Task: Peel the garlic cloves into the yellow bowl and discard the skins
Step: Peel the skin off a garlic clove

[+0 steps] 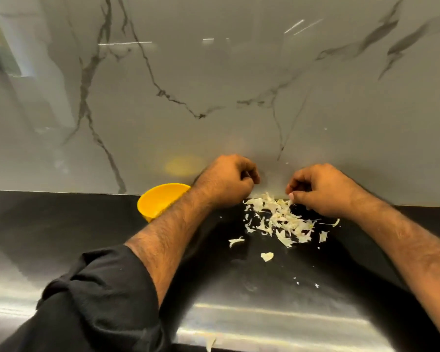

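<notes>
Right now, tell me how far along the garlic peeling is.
Done: a heap of skins lies on the black counter, so much peeling has happened. In hand: the left hand and right hand are curled above the heap; what they hold is hidden. Left: discarding the skins. The yellow bowl is partly hidden, contents unseen.

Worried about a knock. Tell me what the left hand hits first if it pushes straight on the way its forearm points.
Probably the marble backsplash: the left hand is already close to it. The yellow bowl sits off to its left; depth is uncertain.
</notes>
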`<action>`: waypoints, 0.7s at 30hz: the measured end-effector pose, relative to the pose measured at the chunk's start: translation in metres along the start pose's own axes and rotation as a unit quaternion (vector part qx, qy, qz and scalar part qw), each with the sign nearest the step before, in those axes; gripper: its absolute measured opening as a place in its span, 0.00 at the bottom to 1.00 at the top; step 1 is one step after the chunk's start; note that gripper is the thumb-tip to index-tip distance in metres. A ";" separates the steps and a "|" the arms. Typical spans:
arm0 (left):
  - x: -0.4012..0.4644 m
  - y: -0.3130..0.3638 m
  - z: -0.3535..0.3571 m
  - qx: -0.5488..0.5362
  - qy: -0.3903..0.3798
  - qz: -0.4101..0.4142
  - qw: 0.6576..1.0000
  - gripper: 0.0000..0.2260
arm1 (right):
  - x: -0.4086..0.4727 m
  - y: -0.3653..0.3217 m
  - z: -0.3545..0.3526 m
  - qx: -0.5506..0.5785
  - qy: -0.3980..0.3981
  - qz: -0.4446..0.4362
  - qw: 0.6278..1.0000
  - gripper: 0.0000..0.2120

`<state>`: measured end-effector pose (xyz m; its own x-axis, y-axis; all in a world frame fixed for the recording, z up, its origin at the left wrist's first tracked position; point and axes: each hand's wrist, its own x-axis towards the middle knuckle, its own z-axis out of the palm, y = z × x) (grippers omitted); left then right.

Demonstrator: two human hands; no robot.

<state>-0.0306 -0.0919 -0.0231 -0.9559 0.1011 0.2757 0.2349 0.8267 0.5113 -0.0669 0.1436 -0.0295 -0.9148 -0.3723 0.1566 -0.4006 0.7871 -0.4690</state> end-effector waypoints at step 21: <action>-0.006 -0.009 0.026 -0.098 -0.007 0.049 0.994 0.09 | -0.011 0.003 -0.009 0.027 -0.148 -0.061 0.987 0.03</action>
<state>-0.0318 -0.0859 -0.0505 -0.9287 0.1852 0.3213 0.3559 0.6891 0.6313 -0.0587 0.1539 -0.0249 -0.8016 -0.5964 -0.0422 -0.4966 0.7034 -0.5086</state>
